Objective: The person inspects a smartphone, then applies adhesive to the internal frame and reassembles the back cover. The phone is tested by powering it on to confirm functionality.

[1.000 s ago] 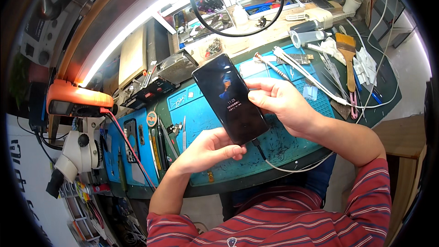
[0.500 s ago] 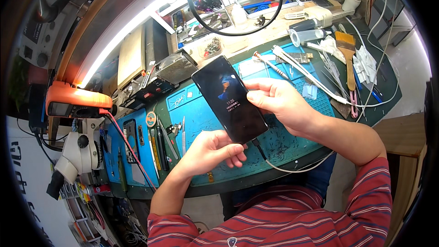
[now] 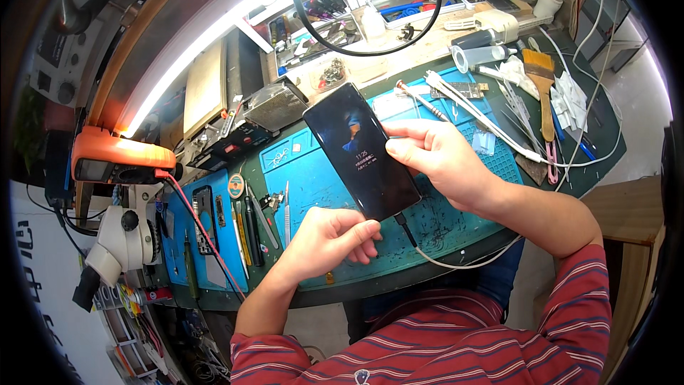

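A dark smartphone (image 3: 362, 175) hangs tilted above the blue work mat, its lock screen dimly lit with a blue figure and a clock. My right hand (image 3: 445, 164) pinches its right edge, thumb on the front and fingers behind. At the lower left corner, my left hand (image 3: 331, 242) has its thumb against the phone, with the other fingers curled below. A charging cable (image 3: 456, 267) with a black plug (image 3: 403, 228) runs into the phone's bottom edge.
Left on the blue mat (image 3: 320, 178) lie an opened phone housing (image 3: 204, 217), screwdrivers and tweezers. An orange multimeter (image 3: 121, 155) and a microscope (image 3: 117, 242) stand farther left. At right are a brush (image 3: 539, 75), tweezers and white cables. A black ring (image 3: 365, 51) hangs overhead.
The phone has shifted slightly to the right and tilted a little. Both hands keep nearly the same places on it, and the cable stays plugged in.
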Demonstrator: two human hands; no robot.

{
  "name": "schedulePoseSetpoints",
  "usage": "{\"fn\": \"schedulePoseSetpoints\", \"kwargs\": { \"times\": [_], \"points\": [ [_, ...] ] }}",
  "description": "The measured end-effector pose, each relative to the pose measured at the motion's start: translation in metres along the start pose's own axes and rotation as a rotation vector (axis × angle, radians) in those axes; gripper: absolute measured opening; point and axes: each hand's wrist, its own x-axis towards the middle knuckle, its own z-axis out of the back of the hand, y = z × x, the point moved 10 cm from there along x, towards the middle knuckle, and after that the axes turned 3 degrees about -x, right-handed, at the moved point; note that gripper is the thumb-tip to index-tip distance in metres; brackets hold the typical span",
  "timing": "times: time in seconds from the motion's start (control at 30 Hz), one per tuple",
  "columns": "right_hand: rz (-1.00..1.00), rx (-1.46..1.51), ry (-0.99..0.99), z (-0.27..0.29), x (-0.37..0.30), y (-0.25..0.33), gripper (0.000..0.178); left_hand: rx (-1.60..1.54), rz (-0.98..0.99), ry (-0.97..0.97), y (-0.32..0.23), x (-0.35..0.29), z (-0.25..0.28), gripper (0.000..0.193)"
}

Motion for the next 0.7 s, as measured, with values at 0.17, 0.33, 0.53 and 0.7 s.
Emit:
{"fn": "schedulePoseSetpoints", "kwargs": {
  "times": [0.17,0.33,0.53,0.7],
  "points": [
    [0.0,0.039,-0.025,0.001,0.001,-0.001,0.037,0.076,-0.079,0.034,-0.01,0.0,0.01,0.028],
    [-0.014,0.037,0.047,-0.01,-0.001,-0.007,0.036,-0.082,-0.276,-0.265,-0.015,0.001,0.05,0.034],
    [-0.032,0.04,0.132,-0.017,-0.004,-0.008,0.036,-0.028,-0.295,-0.332,-0.018,-0.005,0.06,0.038],
    [-0.016,0.039,0.116,-0.017,-0.003,-0.009,0.037,0.023,-0.303,-0.384,-0.02,-0.007,0.063,0.039]
  ]
}}
